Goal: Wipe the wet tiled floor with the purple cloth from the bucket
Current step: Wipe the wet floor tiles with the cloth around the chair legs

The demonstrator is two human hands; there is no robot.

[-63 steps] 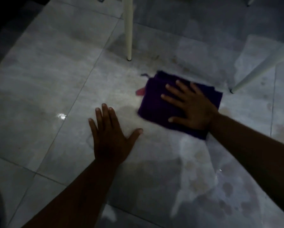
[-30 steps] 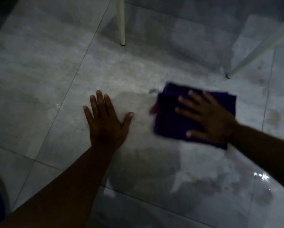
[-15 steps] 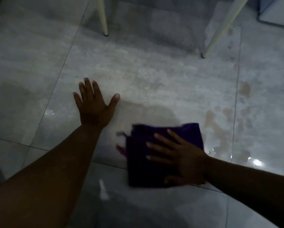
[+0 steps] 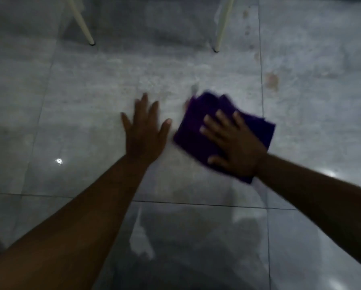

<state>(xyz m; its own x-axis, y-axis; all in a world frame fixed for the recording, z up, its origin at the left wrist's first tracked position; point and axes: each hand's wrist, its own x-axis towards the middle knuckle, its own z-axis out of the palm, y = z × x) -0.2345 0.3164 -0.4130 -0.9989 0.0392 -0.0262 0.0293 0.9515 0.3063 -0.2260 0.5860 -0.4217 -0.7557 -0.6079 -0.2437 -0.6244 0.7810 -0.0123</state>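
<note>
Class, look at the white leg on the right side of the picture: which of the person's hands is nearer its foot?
Right. The right hand on the purple cloth lies almost straight below that leg; the left hand rests further left.

Two bare forearms, no sleeves, no jewellery

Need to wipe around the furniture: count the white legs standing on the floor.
2. One white leg stands at upper left, the other white leg at upper centre-right, both beyond the hands. More may stand outside the frame.
</note>
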